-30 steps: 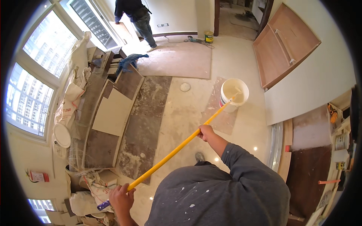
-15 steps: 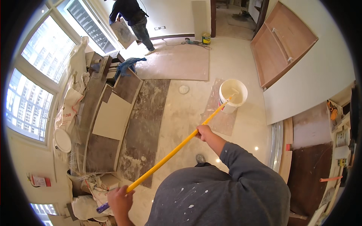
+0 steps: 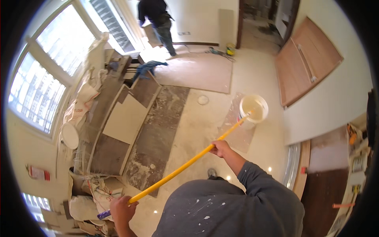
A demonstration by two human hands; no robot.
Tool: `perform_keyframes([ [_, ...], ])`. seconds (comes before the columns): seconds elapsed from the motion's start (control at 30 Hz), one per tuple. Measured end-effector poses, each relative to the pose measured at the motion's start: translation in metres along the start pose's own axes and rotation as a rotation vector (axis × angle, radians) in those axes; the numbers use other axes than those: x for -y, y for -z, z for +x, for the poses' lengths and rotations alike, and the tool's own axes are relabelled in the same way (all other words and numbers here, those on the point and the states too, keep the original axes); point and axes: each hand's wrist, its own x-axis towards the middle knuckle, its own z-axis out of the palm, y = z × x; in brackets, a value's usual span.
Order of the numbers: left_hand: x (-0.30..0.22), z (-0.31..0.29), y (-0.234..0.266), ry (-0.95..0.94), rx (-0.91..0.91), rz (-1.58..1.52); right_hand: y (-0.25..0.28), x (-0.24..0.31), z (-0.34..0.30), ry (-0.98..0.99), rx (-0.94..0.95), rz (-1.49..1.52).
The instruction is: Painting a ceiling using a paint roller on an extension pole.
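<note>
A long yellow extension pole (image 3: pixel 179 170) with a purple end grip slants across the view, held in both my hands. Near its purple end, my left hand (image 3: pixel 122 208) is closed round the shaft at the lower left. Further up, my right hand (image 3: pixel 222 149) grips the pole at about its middle. The far end dips into a white bucket (image 3: pixel 264 103) that holds pale liquid or coating; the tool head in it is hardly visible. Under the bucket lies a pinkish board (image 3: pixel 241 138) on the floor.
Dark panels (image 3: pixel 158 134) and a cabinet-like frame (image 3: pixel 112 154) lie along the left, beside sacks (image 3: pixel 85 94). A co-worker (image 3: pixel 158 23) stands by the window at the back. A pinkish sheet (image 3: pixel 197 71) covers floor there. A shallow wooden box (image 3: pixel 304 65) leans at the right.
The view has swung left, so the room sits further right and lower. Both hands keep their grip on the pole, and its far end remains in the bucket, with less of the head showing.
</note>
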Motion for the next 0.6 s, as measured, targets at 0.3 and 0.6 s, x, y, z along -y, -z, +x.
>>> perform_keyframes([
  [0.3,0.04,-0.021,-0.016,-0.084,-0.272,0.016,0.015,-0.037,0.025,-0.156,0.134,0.095],
  [0.6,0.191,-0.126,-0.071,0.303,-0.261,0.218,-0.057,-0.063,-0.02,0.07,0.489,0.077],
])
